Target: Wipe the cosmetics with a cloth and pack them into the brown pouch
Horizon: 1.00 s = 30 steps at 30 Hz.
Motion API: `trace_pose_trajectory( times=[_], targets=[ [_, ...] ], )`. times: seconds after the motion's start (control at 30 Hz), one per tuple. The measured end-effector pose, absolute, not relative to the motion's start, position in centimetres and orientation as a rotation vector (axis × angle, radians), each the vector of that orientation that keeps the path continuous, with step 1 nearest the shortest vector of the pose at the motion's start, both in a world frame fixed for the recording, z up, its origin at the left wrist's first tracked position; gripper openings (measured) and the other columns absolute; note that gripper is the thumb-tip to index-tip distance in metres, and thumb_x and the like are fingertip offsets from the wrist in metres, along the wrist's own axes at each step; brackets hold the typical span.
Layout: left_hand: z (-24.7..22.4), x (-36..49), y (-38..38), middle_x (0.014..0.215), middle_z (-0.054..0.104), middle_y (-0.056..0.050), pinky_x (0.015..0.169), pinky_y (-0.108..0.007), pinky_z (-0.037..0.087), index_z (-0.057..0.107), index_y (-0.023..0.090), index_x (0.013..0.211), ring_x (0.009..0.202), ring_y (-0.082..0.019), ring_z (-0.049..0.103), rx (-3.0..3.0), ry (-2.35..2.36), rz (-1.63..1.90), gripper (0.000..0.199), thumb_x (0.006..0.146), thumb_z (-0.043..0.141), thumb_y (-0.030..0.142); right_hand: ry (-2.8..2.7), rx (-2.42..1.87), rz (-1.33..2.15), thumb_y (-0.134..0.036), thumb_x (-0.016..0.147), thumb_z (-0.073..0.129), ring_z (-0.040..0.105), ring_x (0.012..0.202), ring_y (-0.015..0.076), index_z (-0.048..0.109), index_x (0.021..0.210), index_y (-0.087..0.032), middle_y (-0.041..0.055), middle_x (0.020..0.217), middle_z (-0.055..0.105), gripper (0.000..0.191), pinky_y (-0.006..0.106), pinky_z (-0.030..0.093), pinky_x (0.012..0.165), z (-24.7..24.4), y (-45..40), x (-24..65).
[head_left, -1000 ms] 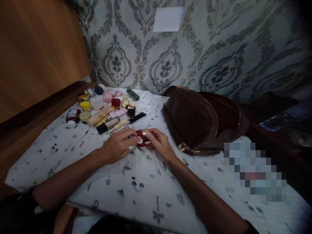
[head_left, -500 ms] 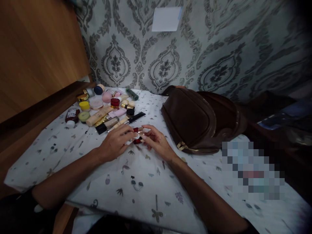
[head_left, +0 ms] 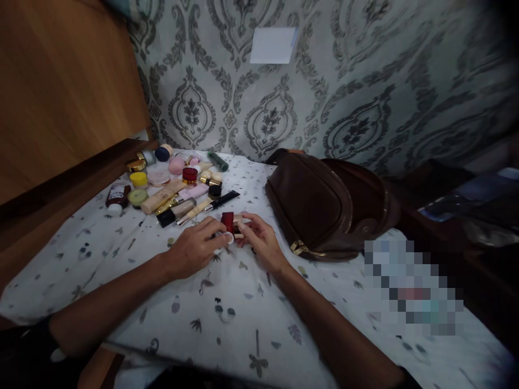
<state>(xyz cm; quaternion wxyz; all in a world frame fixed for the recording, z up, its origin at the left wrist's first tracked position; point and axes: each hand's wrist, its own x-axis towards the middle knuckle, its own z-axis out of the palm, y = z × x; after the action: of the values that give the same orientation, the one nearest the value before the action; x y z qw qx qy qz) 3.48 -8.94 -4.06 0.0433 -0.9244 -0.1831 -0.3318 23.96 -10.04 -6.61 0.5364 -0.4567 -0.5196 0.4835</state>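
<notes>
Between my hands is a small dark red cosmetic jar (head_left: 227,221) with a gold band, lying on its side. My right hand (head_left: 261,242) grips its gold end between thumb and fingers. Pinched in my left hand (head_left: 193,246) is a white cotton pad or wipe (head_left: 230,237), at the near side of the jar; its shape is mostly hidden by the fingers. A black tube (head_left: 223,200) and a long black-capped foundation bottle (head_left: 176,212) lie just beyond my left hand.
Cosmetics crowd the far left: a beige tube (head_left: 162,196), a red jar (head_left: 190,175), a yellow-lidded jar (head_left: 138,180), a brown bottle (head_left: 118,195). A brown leather backpack (head_left: 312,200) lies right, by the patterned wall. A wooden cabinet (head_left: 68,81) stands left.
The white pad has moved from across the jar to its near side, so more of the red shows. My left hand has shifted slightly toward me. The camera view has tilted a little.
</notes>
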Motion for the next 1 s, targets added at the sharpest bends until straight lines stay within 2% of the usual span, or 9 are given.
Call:
trace_pose_trajectory(
  times=[0.17, 0.3, 0.57, 0.87, 1.0],
  targets=[
    [-3.6, 3.5, -8.9, 0.104, 0.062, -0.012, 0.078, -0.035, 0.051, 0.062, 0.017, 0.111, 0.095, -0.022, 0.057, -2.874, -0.543, -1.190, 0.025, 0.091, 0.050, 0.007, -1.159, -1.044, 1.280, -0.056, 0.077, 0.072, 0.065, 0.059, 0.0152, 0.063, 0.108, -0.020, -0.0005, 0.075, 0.067, 0.049, 0.027, 0.052, 0.055, -6.3, -10.3, 23.9],
    [-3.1, 3.6, -8.8, 0.099, 0.061, -0.009, 0.078, -0.032, 0.051, 0.064, 0.018, 0.106, 0.091, -0.019, 0.059, -2.851, -0.652, -1.433, 0.017, 0.094, 0.053, 0.014, -1.138, -1.005, 1.336, -0.052, 0.075, 0.076, 0.065, 0.058, 0.0147, 0.064, 0.108, -0.019, -0.0002, 0.075, 0.068, 0.049, 0.025, 0.050, 0.051, -6.2, -10.5, 23.7],
    [-3.0, 3.5, -8.6, 0.100, 0.063, -0.007, 0.085, -0.031, 0.051, 0.065, 0.019, 0.105, 0.096, -0.018, 0.061, -2.901, -0.836, -1.655, 0.013, 0.095, 0.056, 0.018, -1.002, -0.805, 1.562, -0.048, 0.074, 0.078, 0.064, 0.056, 0.0128, 0.069, 0.100, -0.017, 0.0030, 0.075, 0.073, 0.042, 0.022, 0.050, 0.051, -5.6, -10.8, 23.4],
    [-3.0, 3.0, -7.9, 0.097, 0.060, -0.006, 0.082, -0.030, 0.049, 0.065, 0.018, 0.102, 0.092, -0.017, 0.060, -2.855, -0.934, -1.650, 0.013, 0.095, 0.054, 0.019, -0.929, -0.673, 1.734, -0.047, 0.077, 0.076, 0.067, 0.059, 0.0123, 0.071, 0.092, -0.017, 0.0035, 0.075, 0.075, 0.034, 0.020, 0.053, 0.055, -5.1, -11.1, 23.2],
    [-3.1, 3.0, -8.0, 0.096, 0.060, -0.007, 0.081, -0.031, 0.049, 0.064, 0.017, 0.101, 0.092, -0.018, 0.060, -2.873, -0.919, -1.553, 0.013, 0.096, 0.052, 0.017, -0.847, -0.687, 1.692, -0.046, 0.076, 0.077, 0.068, 0.067, 0.0129, 0.071, 0.096, -0.018, 0.0038, 0.085, 0.076, 0.035, 0.022, 0.055, 0.061, -5.2, -11.1, 23.3]
  ],
)
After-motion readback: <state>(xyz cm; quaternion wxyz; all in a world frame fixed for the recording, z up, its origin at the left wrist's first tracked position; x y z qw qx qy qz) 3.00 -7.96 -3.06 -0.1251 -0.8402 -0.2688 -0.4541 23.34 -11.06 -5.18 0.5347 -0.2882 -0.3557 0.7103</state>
